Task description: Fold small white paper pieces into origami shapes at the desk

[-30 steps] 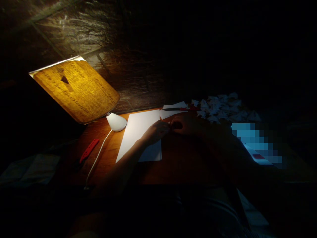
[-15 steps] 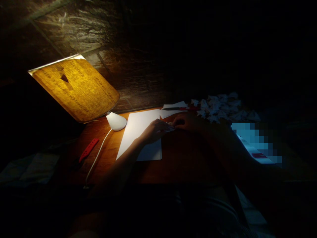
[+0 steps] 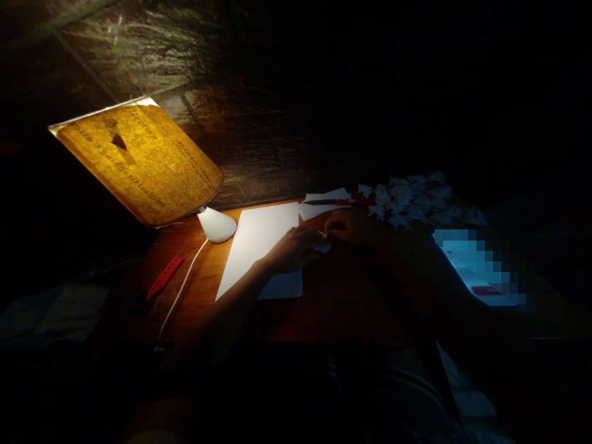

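Note:
Between my two hands is a small folded piece of white paper (image 3: 323, 246), partly covered by fingers. My left hand (image 3: 296, 246) is closed on its left side, above the right edge of a stack of white paper sheets (image 3: 259, 240). My right hand (image 3: 345, 225) pinches the paper's upper right side with bent fingers. Dim light hides the exact folds. Just behind the hands, smaller white sheets (image 3: 319, 211) lie with a dark-bladed, red-handled tool (image 3: 340, 202) across them. A heap of folded white paper pieces (image 3: 411, 200) is right of my right hand.
A lamp with a printed yellow shade (image 3: 143, 163) and white base (image 3: 218, 225) stands on the wooden table (image 3: 198, 290) at left. Its white cord (image 3: 178, 297) runs to the front edge. A red cutter-like tool (image 3: 164, 277) lies beside it. A lit, pixelated screen (image 3: 476, 265) glows at right.
My hands have shifted slightly, and the small paper between them has turned, with more of it showing below the fingers. The surrounding things stay in place.

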`<state>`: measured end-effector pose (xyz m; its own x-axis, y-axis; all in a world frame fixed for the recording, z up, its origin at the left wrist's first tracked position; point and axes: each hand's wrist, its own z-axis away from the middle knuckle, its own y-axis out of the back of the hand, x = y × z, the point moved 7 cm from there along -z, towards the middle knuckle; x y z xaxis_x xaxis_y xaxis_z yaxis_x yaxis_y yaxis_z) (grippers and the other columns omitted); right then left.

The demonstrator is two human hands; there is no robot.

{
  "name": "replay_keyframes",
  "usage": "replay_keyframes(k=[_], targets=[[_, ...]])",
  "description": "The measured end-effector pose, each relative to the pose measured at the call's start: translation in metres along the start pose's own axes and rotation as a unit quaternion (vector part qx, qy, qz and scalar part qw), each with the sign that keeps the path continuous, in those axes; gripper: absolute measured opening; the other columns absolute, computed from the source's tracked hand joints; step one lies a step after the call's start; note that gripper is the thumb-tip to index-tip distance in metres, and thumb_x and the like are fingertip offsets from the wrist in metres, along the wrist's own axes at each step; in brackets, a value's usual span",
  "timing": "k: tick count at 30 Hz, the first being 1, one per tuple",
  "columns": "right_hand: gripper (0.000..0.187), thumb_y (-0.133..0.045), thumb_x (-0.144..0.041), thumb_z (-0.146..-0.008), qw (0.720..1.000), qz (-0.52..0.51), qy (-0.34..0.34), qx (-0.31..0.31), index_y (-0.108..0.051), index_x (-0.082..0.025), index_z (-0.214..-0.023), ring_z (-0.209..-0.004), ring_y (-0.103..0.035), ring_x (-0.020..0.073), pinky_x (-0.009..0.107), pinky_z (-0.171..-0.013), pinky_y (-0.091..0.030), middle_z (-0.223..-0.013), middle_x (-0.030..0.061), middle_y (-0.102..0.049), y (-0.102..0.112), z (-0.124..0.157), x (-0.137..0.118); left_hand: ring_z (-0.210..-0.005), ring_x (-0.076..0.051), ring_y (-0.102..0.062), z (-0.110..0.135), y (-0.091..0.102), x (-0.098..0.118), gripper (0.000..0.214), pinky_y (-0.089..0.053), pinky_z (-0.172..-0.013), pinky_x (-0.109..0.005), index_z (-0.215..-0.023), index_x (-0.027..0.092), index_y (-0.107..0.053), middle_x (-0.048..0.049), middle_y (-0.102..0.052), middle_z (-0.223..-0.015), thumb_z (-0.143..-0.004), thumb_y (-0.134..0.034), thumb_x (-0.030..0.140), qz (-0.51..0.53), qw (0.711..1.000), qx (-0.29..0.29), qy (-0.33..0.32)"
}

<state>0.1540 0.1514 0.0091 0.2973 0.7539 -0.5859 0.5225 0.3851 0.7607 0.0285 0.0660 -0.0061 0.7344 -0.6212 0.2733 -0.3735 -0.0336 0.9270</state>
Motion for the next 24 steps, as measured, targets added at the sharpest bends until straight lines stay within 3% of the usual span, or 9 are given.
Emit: replay_keyframes(k=[3,10,17,24], targets=[[0.013,-0.063,-0.017,-0.088,0.999,0.049,-0.019,0.012,-0.076,-0.016,-0.09,-0.091,-0.063,0.0207,0.032,-0.083,-0.047,-0.099,0.0092,-0.068,0.0,0.001,0.002,-0.12,-0.027,-0.058,-0.001,0.0,0.007,0.05,-0.045,-0.102,-0.049,-0.143,0.033,-0.059,-0.0068,-0.065,-0.136,-0.093,-0.063,0.026,0.0,1.0,-0.015,0.002],[0.011,-0.065,-0.019,-0.087,0.993,0.076,-0.092,0.018,-0.076,-0.017,-0.088,-0.091,-0.06,0.0194,0.032,-0.083,-0.046,-0.105,0.009,-0.063,-0.002,0.004,0.009,-0.113,-0.027,-0.06,0.0,-0.001,0.006,0.047,-0.05,-0.098,-0.046,-0.141,0.028,-0.06,-0.0099,-0.068,-0.124,-0.093,-0.062,0.027,0.045,0.999,-0.001,-0.015],[0.008,-0.064,-0.019,-0.086,0.995,0.067,-0.075,0.021,-0.072,-0.016,-0.085,-0.089,-0.06,0.0193,0.031,-0.08,-0.045,-0.103,0.0084,-0.063,-0.004,0.004,0.013,-0.12,-0.025,-0.059,0.0,0.003,0.014,0.047,-0.045,-0.105,-0.048,-0.14,0.031,-0.06,-0.0046,-0.067,-0.136,-0.093,-0.063,0.026,0.047,0.998,-0.011,-0.044],[0.009,-0.063,-0.02,-0.088,0.997,0.051,-0.06,0.024,-0.07,-0.016,-0.084,-0.09,-0.06,0.0195,0.031,-0.08,-0.045,-0.099,0.0084,-0.064,-0.007,0.002,0.017,-0.118,-0.026,-0.06,0.0,0.003,0.012,0.049,-0.046,-0.102,-0.049,-0.14,0.034,-0.06,-0.004,-0.067,-0.137,-0.092,-0.063,0.028,0.036,0.999,-0.016,-0.034]])
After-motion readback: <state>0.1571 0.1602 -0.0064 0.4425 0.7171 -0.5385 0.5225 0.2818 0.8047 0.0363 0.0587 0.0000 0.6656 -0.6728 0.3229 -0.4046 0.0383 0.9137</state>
